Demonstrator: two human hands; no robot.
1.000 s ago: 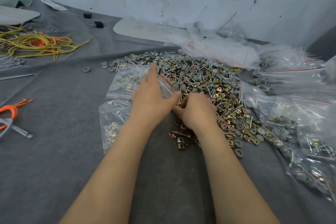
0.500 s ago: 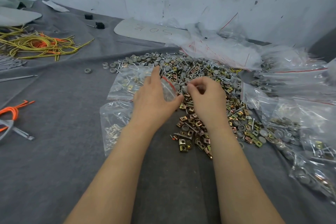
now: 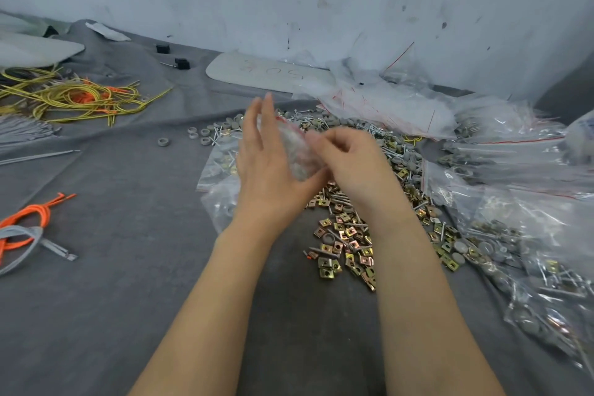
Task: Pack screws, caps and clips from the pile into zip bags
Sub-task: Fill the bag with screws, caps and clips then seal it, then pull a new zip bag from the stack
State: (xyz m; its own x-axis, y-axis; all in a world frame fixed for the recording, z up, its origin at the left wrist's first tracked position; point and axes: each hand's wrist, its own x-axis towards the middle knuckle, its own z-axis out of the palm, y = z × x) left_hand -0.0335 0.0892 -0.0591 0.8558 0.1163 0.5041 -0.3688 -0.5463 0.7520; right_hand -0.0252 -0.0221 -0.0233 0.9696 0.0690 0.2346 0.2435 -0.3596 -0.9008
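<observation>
two hands are in view, the left hand (image 3: pixel 273 167) and the right hand (image 3: pixel 350 164), with one zip bag (image 3: pixel 294 151) between them. two filled bags (image 3: pixel 215 167) lie flat under the left hand. there is one pile (image 3: pixel 347 235) of screws, caps and clips, its pieces far too many to count. four loose grey caps (image 3: pixel 204 132) sit apart from it on the left. farther off are two small black blocks (image 3: pixel 181 63), one white board (image 3: pixel 266 74), one orange cord (image 3: pixel 30 214) and one tangle of yellow wires (image 3: pixel 80 96). the packed bags (image 3: pixel 514 235) at the right overlap too much for a count.
</observation>
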